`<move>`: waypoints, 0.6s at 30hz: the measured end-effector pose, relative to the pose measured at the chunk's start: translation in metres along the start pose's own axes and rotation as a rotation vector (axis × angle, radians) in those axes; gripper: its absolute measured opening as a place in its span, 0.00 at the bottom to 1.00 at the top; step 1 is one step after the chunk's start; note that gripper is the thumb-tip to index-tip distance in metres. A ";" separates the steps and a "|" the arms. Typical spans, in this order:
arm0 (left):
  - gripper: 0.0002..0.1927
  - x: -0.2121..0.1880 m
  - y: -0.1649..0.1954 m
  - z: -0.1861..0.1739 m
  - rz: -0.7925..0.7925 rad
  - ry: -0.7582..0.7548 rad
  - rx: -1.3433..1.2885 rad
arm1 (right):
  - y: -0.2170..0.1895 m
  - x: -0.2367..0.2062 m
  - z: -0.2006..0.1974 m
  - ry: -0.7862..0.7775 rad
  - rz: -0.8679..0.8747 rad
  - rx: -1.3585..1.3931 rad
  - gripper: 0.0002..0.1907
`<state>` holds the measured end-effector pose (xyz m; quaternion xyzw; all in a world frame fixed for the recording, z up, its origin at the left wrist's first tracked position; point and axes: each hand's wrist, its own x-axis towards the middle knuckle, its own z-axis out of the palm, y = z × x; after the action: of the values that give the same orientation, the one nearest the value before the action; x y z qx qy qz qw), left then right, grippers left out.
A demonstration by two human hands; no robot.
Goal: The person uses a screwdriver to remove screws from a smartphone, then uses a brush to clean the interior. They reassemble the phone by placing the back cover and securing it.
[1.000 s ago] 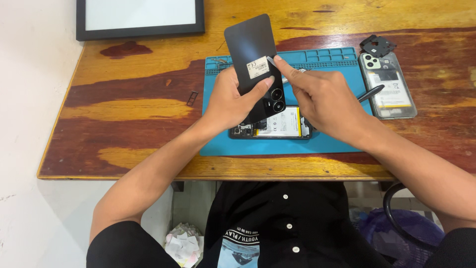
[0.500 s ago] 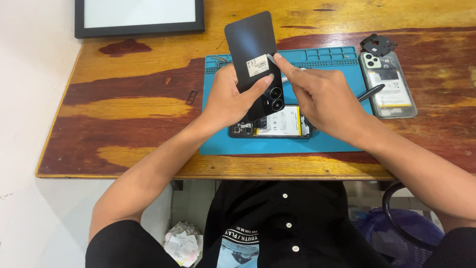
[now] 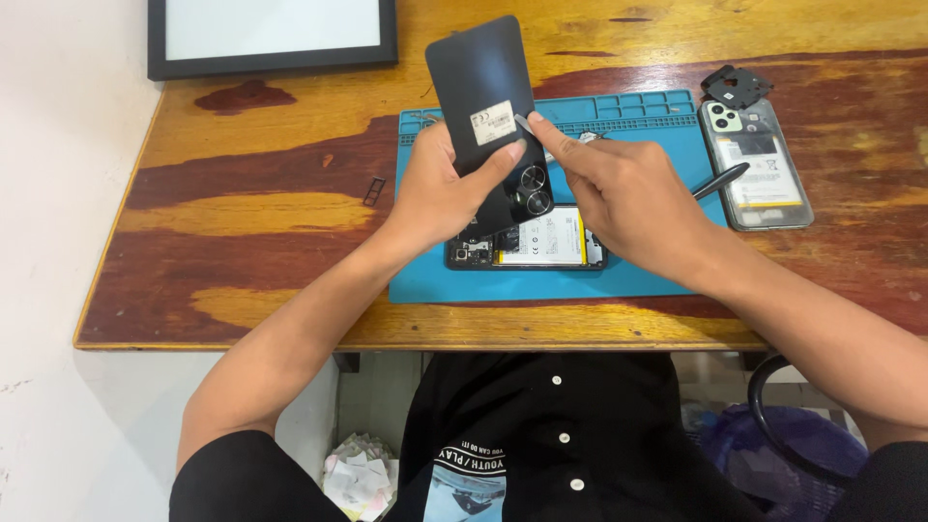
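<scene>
My left hand grips a glossy black phone back cover tilted over the blue mat; my right hand pinches a thin tool at its sticker. Beneath lies the opened phone; another phone rests by the bench's right edge.

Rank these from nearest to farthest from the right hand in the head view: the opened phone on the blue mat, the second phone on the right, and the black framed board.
From the right hand:
1. Opened phone, just beneath it on the blue mat.
2. Second phone, to the right on the table.
3. Black framed board, far left corner.
</scene>
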<state>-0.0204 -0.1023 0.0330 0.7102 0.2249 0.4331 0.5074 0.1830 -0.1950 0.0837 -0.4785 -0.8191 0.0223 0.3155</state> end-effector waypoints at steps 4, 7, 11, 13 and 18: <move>0.10 -0.001 -0.001 0.002 0.047 -0.041 0.019 | 0.001 0.000 -0.001 0.008 0.004 -0.002 0.29; 0.10 0.001 -0.002 0.002 0.046 -0.039 0.004 | 0.001 0.000 -0.001 0.020 -0.017 -0.004 0.29; 0.10 0.002 -0.001 -0.001 -0.014 -0.031 0.012 | 0.000 0.000 -0.001 0.010 -0.013 -0.012 0.30; 0.10 0.002 0.000 -0.001 -0.025 -0.035 0.021 | 0.000 0.000 -0.002 0.002 0.003 -0.012 0.30; 0.10 0.003 0.005 -0.001 0.015 -0.071 0.005 | 0.000 0.000 -0.002 -0.003 0.008 -0.023 0.29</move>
<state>-0.0201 -0.1014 0.0388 0.7281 0.2025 0.4109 0.5099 0.1844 -0.1951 0.0857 -0.4853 -0.8179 0.0148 0.3088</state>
